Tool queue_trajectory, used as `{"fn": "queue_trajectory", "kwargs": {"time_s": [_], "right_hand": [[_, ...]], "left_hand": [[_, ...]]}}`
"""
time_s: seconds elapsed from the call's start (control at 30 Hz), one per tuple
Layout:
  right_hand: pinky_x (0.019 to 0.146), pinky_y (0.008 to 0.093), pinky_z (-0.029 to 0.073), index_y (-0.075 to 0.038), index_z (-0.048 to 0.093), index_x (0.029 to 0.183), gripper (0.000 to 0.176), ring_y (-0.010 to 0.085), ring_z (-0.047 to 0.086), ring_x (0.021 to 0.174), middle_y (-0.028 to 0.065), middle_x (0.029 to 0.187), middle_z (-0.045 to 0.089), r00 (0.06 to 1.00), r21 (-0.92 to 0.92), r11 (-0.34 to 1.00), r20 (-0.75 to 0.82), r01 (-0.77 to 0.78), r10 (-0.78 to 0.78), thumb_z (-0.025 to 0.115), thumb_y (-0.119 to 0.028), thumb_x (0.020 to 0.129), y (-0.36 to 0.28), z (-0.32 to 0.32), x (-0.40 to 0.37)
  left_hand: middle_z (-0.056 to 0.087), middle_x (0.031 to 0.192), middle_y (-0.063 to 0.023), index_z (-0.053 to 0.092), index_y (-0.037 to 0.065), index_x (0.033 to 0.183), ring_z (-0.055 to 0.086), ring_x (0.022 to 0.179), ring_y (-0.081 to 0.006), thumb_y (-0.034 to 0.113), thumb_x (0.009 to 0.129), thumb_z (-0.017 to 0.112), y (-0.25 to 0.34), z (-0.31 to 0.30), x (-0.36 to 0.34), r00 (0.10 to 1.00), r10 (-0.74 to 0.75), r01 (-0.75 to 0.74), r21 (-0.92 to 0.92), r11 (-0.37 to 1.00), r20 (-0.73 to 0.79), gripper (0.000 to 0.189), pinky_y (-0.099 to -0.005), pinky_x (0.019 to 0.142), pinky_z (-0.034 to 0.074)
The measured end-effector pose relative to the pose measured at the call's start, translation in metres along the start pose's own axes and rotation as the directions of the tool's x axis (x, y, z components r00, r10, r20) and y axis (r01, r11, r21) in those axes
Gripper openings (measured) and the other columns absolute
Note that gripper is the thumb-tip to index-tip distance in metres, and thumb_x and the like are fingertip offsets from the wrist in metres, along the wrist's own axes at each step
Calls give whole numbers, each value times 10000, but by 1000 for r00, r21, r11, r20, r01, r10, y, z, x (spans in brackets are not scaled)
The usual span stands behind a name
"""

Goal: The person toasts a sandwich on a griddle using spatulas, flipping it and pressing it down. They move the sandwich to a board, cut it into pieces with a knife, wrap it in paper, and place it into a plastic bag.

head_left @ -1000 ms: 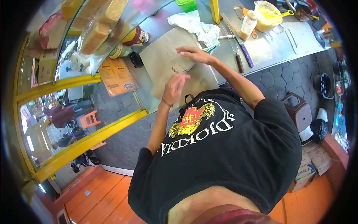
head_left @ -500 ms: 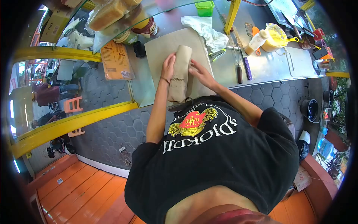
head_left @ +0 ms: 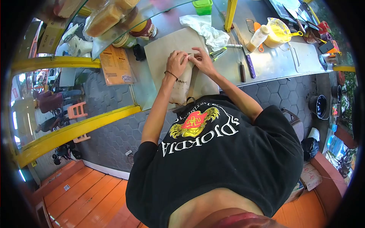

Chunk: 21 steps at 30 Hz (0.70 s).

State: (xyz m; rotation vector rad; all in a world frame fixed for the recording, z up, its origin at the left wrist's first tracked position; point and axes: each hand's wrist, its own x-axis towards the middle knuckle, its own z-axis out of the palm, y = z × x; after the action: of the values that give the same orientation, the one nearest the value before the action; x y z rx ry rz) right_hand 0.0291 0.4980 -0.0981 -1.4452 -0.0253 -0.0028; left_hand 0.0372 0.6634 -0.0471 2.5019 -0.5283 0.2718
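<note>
A brown paper roll (head_left: 183, 84) lies on a brown paper sheet (head_left: 161, 51) on the metal counter (head_left: 273, 64), pointing from my chest toward the far side. My left hand (head_left: 176, 62) and my right hand (head_left: 202, 60) meet at the roll's far end. The fingers of both hands pinch the paper there. What the paper wraps is hidden. A thin band sits on my left wrist.
A white cloth (head_left: 205, 28) lies beyond the sheet. To the right are two knives (head_left: 246, 60), a squeeze bottle (head_left: 258, 38) and a yellow-filled bowl (head_left: 275, 28). A menu card (head_left: 117, 64), a jar (head_left: 142, 26) and bagged bread (head_left: 106, 17) sit at the left. A stool (head_left: 294, 123) stands on the floor.
The flat paper was rolled into a tube. My hands slid from its sides to its far end and now pinch the paper there.
</note>
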Motion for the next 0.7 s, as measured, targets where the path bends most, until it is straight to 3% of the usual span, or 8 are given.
{"fn": "queue_trajectory", "kwargs": {"time_s": [0.13,0.23,0.3,0.37,0.43,0.57,0.63,0.7], "right_hand": [[801,382,500,-52,727,1029,251,305,626,889,170,944,608,993,-411,907,109,94,-53,660,-269,923,-8,-21,-8],[940,442,470,-85,708,1023,240,310,608,1001,136,1001,614,925,-678,629,291,381,-246,669,-138,793,-19,-62,-3],[995,470,434,-103,681,1069,293,307,602,1035,119,1046,618,900,-780,459,314,426,-302,676,-131,777,-1,-97,5],[1051,498,398,-122,654,1114,354,305,596,1069,103,1092,621,872,-851,277,345,447,-346,682,-124,762,5,-105,0],[1112,562,311,-149,597,1215,442,286,571,1150,66,1168,620,918,-893,213,392,396,-63,689,-136,784,-7,-111,1],[1069,514,380,-120,617,1225,408,275,587,1148,91,1197,620,910,-802,435,332,411,-248,684,-151,825,-15,-116,0],[958,434,486,-100,622,1238,453,308,636,1066,122,1114,657,955,-515,848,293,124,39,720,-240,819,-36,-105,2],[908,426,506,-86,630,1230,457,323,647,1029,134,1090,663,915,-542,802,404,251,-13,723,-251,814,-32,-90,6]], "left_hand": [[670,1097,-153,730,52,973,618,1018,-347,235,938,630,-5,6,4,993,113,-115,47,992,43,212,-443,899,491],[699,1077,-142,745,48,952,661,981,-305,245,945,632,-7,11,14,964,238,-234,-50,971,120,227,-397,881,508],[722,994,-116,739,34,945,688,870,-235,257,955,637,-6,13,22,905,-75,232,-340,911,418,246,-340,831,520],[722,940,-112,739,34,931,691,837,-237,256,950,636,-1,10,23,899,-75,224,-305,925,432,246,-341,806,526],[722,886,-107,740,34,918,693,804,-239,256,946,635,-2,13,25,897,-70,206,-272,940,437,247,-341,781,533],[733,879,-89,734,1,934,687,798,-189,262,946,647,-9,17,23,926,-80,239,-410,880,368,275,-316,803,528],[739,873,-81,733,-7,943,686,794,-169,262,948,646,-10,17,23,926,-52,201,-374,905,373,283,-307,807,528],[746,864,-72,737,-15,955,678,800,-135,258,951,648,-10,18,21,878,-142,367,-452,813,458,287,-291,814,525]]}}
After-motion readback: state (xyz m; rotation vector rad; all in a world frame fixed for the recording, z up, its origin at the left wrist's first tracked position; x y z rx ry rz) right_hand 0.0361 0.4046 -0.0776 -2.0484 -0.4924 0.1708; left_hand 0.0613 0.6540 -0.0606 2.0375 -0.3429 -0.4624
